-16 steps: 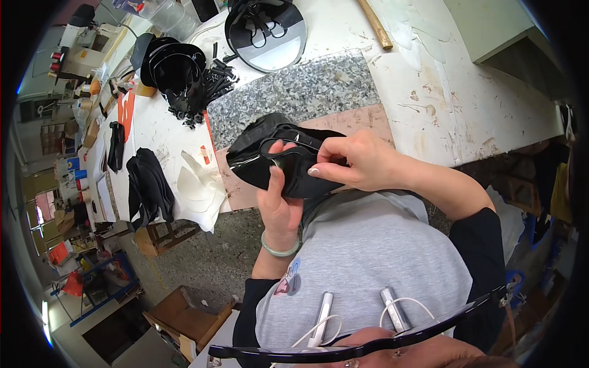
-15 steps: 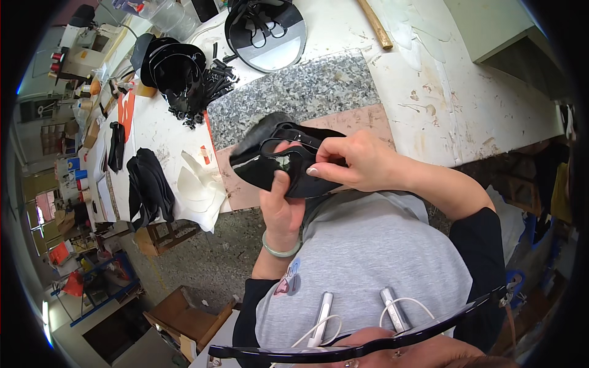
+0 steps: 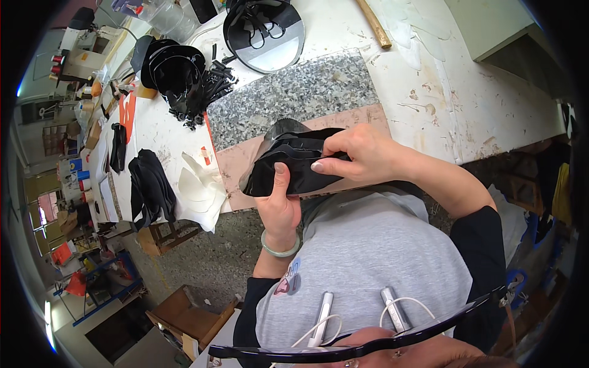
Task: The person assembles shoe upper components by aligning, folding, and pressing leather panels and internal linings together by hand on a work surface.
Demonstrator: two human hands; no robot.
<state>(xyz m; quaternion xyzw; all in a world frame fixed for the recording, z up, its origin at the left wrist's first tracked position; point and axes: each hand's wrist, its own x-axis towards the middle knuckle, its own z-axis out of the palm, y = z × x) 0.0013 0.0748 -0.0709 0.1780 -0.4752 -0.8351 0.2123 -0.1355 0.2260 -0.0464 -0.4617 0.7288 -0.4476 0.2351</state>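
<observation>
A black shoe upper (image 3: 288,162), glossy on the outside with a matt lining, is held in both hands above the near part of the work surface. My left hand (image 3: 280,205) grips its left side, thumb lying on the lining and fingers hidden beneath. At the right end, my right hand (image 3: 365,153) pinches the edge between thumb and fingers. Beneath the work lies a pink board (image 3: 373,119), with a speckled grey stone slab (image 3: 325,80) beyond it.
Nested glossy black uppers (image 3: 175,64) stand at the far left beside a heap of small black strips (image 3: 215,86). Black cut pieces (image 3: 150,184) and white lining pieces (image 3: 201,193) lie on the left. A wooden handle (image 3: 374,24) rests at the back.
The upper has been turned, so more of its matt lining shows and the strap loop no longer shows. My left thumb has shifted up onto the lining; my right hand still pinches the right end.
</observation>
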